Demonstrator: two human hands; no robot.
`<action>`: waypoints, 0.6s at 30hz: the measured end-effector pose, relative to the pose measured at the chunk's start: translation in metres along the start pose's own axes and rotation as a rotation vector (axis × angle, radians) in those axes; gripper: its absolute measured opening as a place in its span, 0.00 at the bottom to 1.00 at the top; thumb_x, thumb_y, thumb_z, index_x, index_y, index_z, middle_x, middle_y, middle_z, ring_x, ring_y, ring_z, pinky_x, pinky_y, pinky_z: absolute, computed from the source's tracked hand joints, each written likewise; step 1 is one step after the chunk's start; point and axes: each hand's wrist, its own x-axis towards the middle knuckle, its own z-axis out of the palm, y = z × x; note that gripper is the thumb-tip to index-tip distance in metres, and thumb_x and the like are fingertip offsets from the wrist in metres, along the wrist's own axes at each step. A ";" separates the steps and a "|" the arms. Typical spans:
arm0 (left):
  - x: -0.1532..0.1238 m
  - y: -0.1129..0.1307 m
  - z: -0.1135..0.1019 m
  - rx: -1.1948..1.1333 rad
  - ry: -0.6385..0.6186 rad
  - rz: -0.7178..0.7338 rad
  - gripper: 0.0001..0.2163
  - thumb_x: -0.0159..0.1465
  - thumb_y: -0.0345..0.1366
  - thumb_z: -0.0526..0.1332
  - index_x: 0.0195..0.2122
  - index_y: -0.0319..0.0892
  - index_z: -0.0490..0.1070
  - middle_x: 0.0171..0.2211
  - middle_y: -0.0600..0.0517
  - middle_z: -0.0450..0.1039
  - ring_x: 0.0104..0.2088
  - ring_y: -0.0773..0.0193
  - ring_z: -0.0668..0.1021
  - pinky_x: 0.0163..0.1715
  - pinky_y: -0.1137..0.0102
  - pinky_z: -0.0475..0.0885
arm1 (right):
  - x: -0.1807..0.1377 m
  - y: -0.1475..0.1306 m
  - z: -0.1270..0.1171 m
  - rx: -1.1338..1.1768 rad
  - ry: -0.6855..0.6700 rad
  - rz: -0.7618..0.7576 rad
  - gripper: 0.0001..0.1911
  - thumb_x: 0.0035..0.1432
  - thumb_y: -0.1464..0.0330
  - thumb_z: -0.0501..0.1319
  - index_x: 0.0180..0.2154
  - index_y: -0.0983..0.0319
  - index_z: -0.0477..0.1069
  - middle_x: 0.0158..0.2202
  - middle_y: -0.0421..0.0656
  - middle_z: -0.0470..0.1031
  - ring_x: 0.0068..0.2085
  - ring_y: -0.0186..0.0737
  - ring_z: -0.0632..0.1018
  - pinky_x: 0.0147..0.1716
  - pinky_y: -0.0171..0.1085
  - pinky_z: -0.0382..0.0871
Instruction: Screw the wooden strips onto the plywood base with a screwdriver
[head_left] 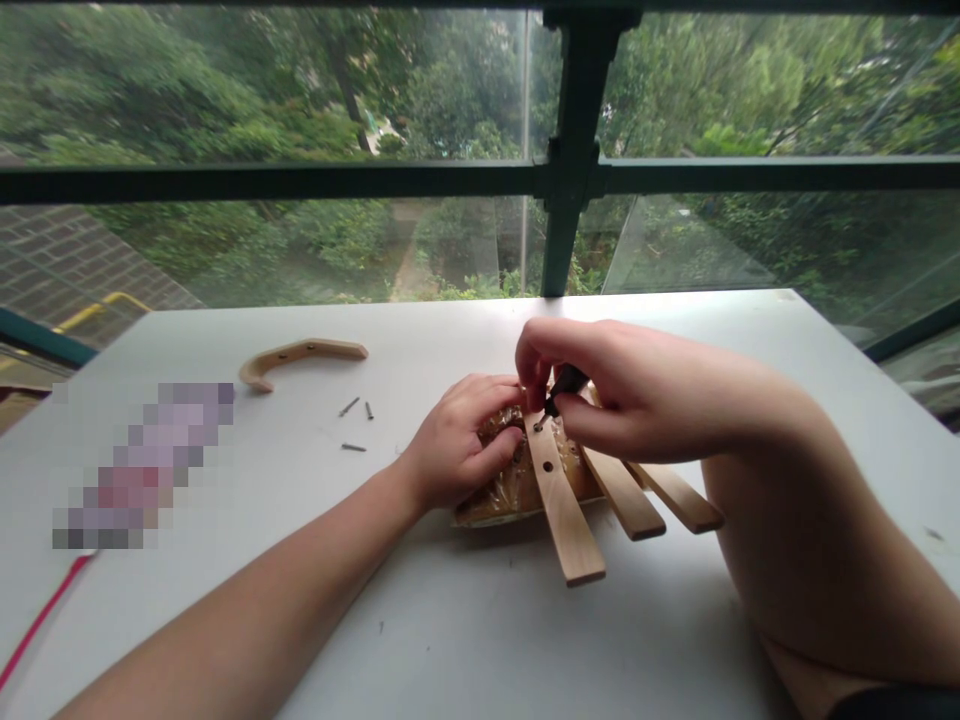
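Observation:
Three flat wooden slats (567,505) fan out toward me over a crinkled plastic bag (510,488) on the white table (480,620). My left hand (459,438) curls over the bag and presses on the near end of the leftmost slat. My right hand (600,385) pinches a small dark tool (564,384), its tip set at a hole in that slat. Both hands are closed.
A curved wooden piece (298,357) with holes lies at the far left of the table. Three small dark screws (355,420) are scattered nearby. A blurred patch (142,465) and a red cord (41,615) sit at the left edge. A glazed railing (570,180) borders the far side.

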 end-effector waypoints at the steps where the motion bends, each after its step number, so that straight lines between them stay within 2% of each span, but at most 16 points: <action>1: 0.000 0.000 0.000 -0.001 0.002 0.002 0.14 0.64 0.34 0.58 0.51 0.40 0.71 0.53 0.46 0.71 0.54 0.56 0.72 0.57 0.62 0.65 | 0.000 0.000 0.000 -0.001 0.001 -0.002 0.09 0.54 0.73 0.55 0.40 0.60 0.65 0.34 0.39 0.73 0.32 0.33 0.70 0.30 0.34 0.60; 18: 0.000 -0.001 0.002 -0.035 0.038 0.011 0.13 0.65 0.35 0.57 0.50 0.41 0.71 0.52 0.46 0.73 0.53 0.55 0.73 0.56 0.61 0.67 | 0.001 0.000 0.002 -0.007 0.014 -0.004 0.09 0.54 0.74 0.54 0.39 0.59 0.66 0.33 0.37 0.72 0.32 0.31 0.69 0.29 0.32 0.60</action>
